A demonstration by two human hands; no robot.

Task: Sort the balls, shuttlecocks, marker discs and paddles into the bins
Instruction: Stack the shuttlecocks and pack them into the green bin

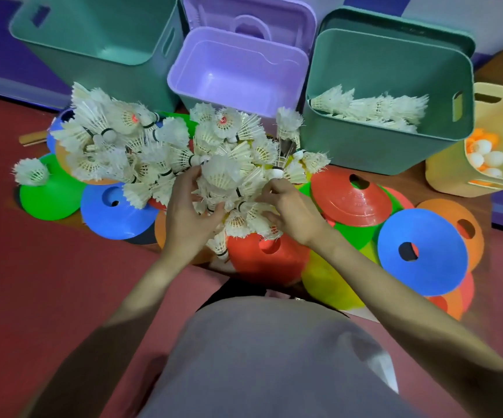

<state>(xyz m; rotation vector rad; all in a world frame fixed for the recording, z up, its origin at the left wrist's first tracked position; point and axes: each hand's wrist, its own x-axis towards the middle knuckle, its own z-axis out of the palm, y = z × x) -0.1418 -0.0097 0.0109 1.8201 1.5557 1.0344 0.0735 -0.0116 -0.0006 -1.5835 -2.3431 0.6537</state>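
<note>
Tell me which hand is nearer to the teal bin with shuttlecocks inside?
Right. The right hand lies below and left of the teal bin; the left hand is farther left, across the shuttlecock pile.

Hands (238,212) in shuttlecocks (229,176) — discs (422,251) around

We are seeing a person wearing a plain grey garment of soft, matte fabric (274,357), rounded across the lap. Both forearms are showing bare, with no sleeves, and the left hand (188,220) and right hand (292,211) are showing bare too.
</note>
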